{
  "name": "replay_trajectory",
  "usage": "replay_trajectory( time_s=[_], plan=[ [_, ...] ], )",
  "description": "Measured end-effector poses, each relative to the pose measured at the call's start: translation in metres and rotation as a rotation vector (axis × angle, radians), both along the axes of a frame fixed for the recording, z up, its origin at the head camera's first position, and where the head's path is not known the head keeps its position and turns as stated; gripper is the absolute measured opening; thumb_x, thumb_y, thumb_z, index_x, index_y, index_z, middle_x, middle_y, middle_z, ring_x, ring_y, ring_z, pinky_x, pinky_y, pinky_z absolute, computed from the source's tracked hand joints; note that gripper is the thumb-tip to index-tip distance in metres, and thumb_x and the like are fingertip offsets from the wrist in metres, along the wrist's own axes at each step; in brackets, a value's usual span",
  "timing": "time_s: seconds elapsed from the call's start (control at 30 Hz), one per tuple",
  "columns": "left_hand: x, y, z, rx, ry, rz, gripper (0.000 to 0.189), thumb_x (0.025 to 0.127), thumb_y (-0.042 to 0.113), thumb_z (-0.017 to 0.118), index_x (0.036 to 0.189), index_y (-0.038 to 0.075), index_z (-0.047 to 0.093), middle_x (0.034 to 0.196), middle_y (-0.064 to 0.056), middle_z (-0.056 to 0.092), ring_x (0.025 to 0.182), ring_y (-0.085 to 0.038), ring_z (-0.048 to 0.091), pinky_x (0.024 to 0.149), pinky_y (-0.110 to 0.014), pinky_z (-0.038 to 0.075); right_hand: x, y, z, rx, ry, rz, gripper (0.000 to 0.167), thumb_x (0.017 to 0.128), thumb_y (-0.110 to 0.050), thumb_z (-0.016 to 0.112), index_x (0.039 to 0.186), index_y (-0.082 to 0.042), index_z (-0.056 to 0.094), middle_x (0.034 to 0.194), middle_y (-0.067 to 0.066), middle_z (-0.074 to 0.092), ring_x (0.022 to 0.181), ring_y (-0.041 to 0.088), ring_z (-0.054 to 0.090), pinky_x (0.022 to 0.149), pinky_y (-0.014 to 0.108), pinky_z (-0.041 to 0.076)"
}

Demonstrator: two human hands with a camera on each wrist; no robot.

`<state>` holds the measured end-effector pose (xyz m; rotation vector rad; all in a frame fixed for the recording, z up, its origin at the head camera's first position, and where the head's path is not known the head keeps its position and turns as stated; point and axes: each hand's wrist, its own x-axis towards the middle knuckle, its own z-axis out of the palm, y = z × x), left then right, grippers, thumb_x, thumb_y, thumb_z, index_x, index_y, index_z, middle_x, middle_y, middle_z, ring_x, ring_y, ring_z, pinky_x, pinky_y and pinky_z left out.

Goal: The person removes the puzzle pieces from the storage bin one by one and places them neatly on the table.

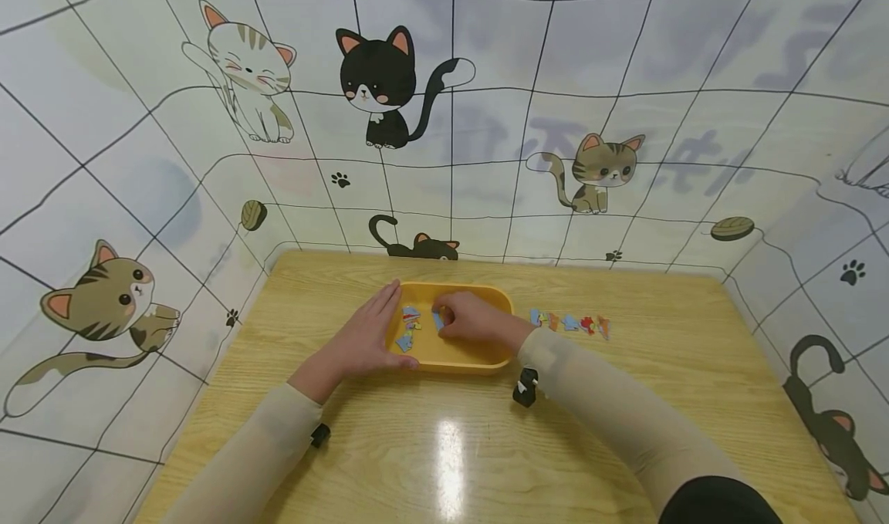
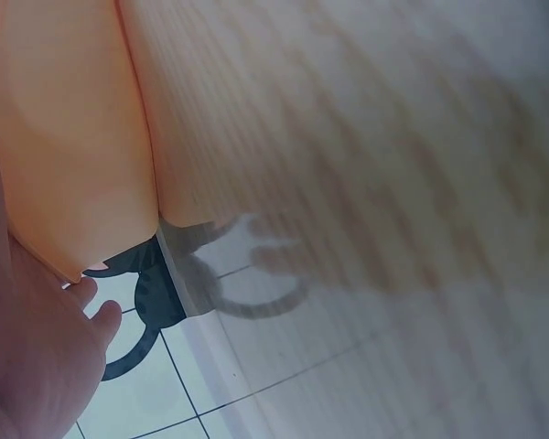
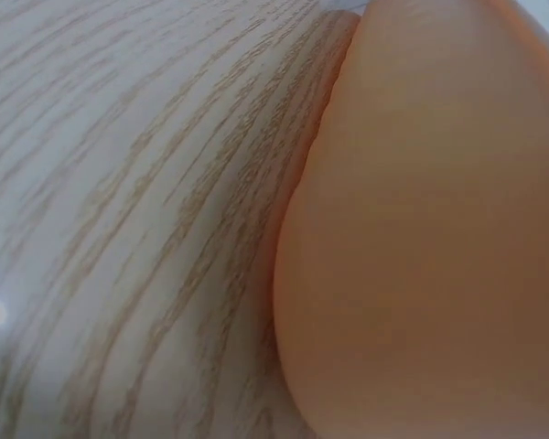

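A shallow yellow tray [image 1: 454,367] sits on the table, with several small colourful jigsaw puzzle pieces [image 1: 405,342] in its left part. My left hand [image 1: 364,335] rests against the tray's left side, fingers straight along the rim and thumb at the front left corner. Inside the tray, my right hand [image 1: 475,319] pinches a blue puzzle piece [image 1: 437,320] that is partly hidden by the fingers. In the left wrist view, the left hand [image 2: 37,357] lies beside the tray's outer wall [image 2: 69,128]. The right wrist view shows only the tray wall [image 3: 421,229] and wood.
To the right of the tray, a row of several puzzle pieces [image 1: 570,322] lies on the wooden table [image 1: 389,454]. A patterned backdrop [image 1: 486,123] with cartoon cats stands along the table's back and sides. Each sleeve has a small black device at the wrist.
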<state>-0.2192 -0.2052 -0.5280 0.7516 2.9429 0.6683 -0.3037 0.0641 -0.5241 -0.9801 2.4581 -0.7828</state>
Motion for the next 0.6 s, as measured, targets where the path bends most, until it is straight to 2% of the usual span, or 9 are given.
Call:
replay_trajectory(
  time_s=[0.13, 0.33, 0.47, 0.6],
  plan=[
    [0.001, 0.001, 0.001, -0.002, 0.002, -0.001, 0.149, 0.077, 0.083, 0.084, 0.176, -0.003, 0.012, 0.185, -0.018, 0.009, 0.170, -0.036, 0.012, 0.134, -0.058, 0.022, -0.001, 0.002, -0.002, -0.012, -0.020, -0.001, 0.042, 0.097, -0.015, 0.086, 0.133, -0.002, 0.070, 0.088, -0.003, 0.067, 0.080, 0.011, 0.060, 0.080, 0.029, 0.053],
    [0.002, 0.001, 0.002, -0.004, -0.003, -0.002, 0.148, 0.078, 0.083, 0.083, 0.175, -0.003, 0.012, 0.185, -0.017, 0.008, 0.170, -0.035, 0.011, 0.134, -0.058, 0.021, 0.000, 0.003, -0.003, -0.021, -0.038, -0.005, 0.043, 0.095, -0.016, 0.087, 0.131, -0.002, 0.067, 0.089, -0.003, 0.067, 0.079, 0.011, 0.060, 0.079, 0.029, 0.054],
    [0.002, 0.001, 0.003, 0.002, -0.005, -0.001, 0.148, 0.078, 0.082, 0.084, 0.175, -0.003, 0.013, 0.185, -0.017, 0.008, 0.170, -0.035, 0.011, 0.134, -0.058, 0.021, 0.003, 0.007, 0.004, -0.043, -0.022, 0.004, 0.048, 0.093, -0.015, 0.086, 0.134, -0.002, 0.064, 0.091, -0.003, 0.068, 0.082, 0.012, 0.062, 0.081, 0.030, 0.056],
    [0.002, 0.001, 0.004, -0.002, -0.009, 0.005, 0.148, 0.077, 0.084, 0.083, 0.175, -0.003, 0.013, 0.185, -0.017, 0.009, 0.170, -0.035, 0.011, 0.134, -0.057, 0.022, 0.007, 0.016, 0.016, -0.066, 0.033, 0.027, 0.050, 0.093, -0.015, 0.085, 0.136, -0.002, 0.063, 0.097, -0.003, 0.067, 0.083, 0.013, 0.061, 0.081, 0.032, 0.056]
  ],
)
